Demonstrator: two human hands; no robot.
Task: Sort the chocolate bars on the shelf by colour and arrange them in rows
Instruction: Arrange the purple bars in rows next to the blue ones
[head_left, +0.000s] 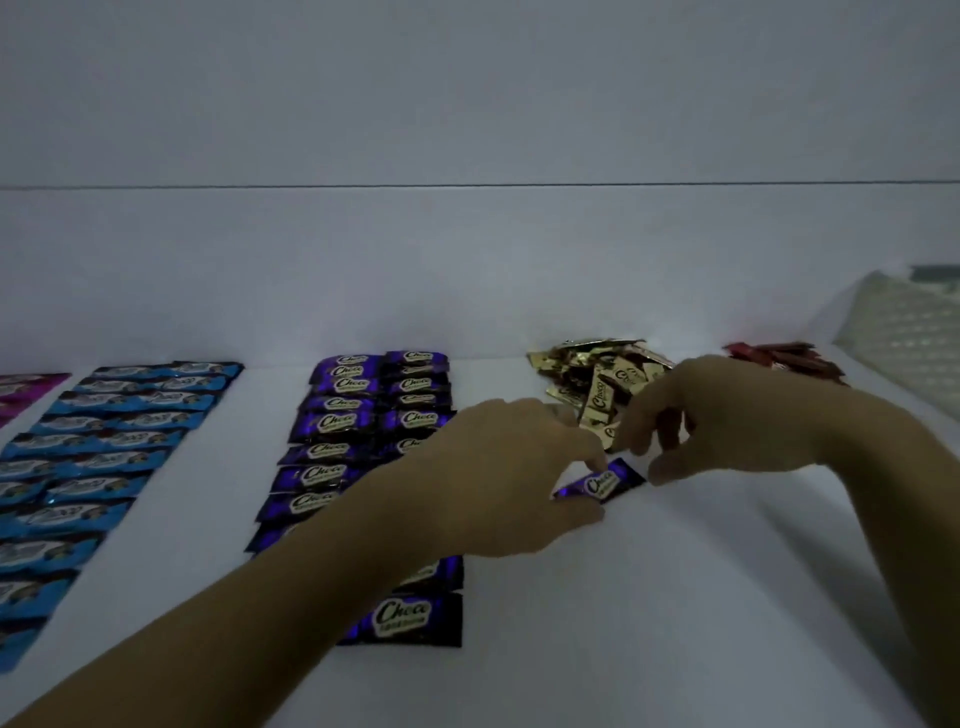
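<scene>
Far left, cut by the frame edge: a few magenta foil-wrapped chocolate bars (26, 389) in a row on the white shelf (675, 597). Next, well apart from them: light blue foil-wrapped bars (104, 452), two overlapping columns running front to back. Then two columns of purple foil-wrapped bars (332, 421), partly hidden behind the left forearm. Right of those, the left hand (498, 478), thumb and forefinger pinching the left end of a single purple foil-wrapped bar (597, 483), tilted, low over the shelf between both hands. Just behind it, a loose heap of gold foil-wrapped bars (592, 379). Close on the right, the right hand (727, 421), fingers curled down at the bar's right end; gripping or merely touching, cannot tell. Further back right, a small pile of red-wrapped bars (784, 356). Far right: a pale ribbed plastic object (904, 332).
</scene>
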